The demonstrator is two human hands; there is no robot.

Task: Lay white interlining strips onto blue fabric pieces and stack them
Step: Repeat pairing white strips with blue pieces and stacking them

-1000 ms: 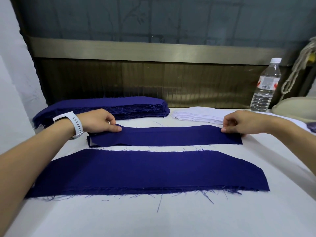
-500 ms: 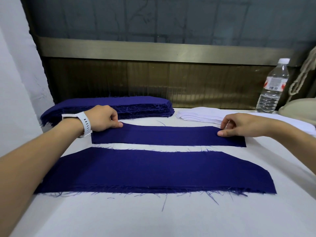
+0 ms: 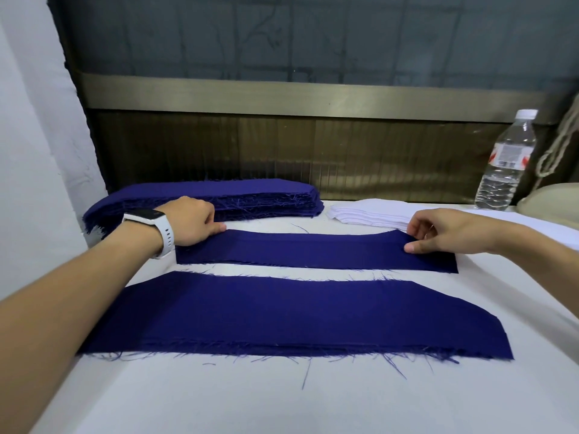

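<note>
So both hands are on the narrow blue strip [image 3: 313,250] lying across the middle of the white counter [image 3: 282,402]. The left hand [image 3: 191,220], with a white watch [image 3: 156,228] on the wrist, sits curled at the strip's left end, fingertips on its far edge. The right hand [image 3: 445,230] is at the right end, thumb pressed on top and fingers bent just behind the edge. Looks like a pinch on both sides, though I can't tell if any finger actually gets under the cloth.

Just in front of it, with a thin white gap between, lies a wider blue piece [image 3: 282,314], flat, with a frayed near edge and loose threads trailing onto the counter. Its right end tapers.

Behind the left hand there's a thick stack of blue pieces [image 3: 238,195], also frayed on the side facing me. Just right of it, near but not touching, is the pile of white interlining [image 3: 369,214], just behind the right hand's fingers.

Plenty of bare counter on the near side and off to the right. A water bottle [image 3: 504,164] stands upright at the far right by the wall, well apart from the cloth, with a beige rope [image 3: 560,142] hanging beside it and a beige rounded thing [image 3: 551,198] at the edge of view.
</note>
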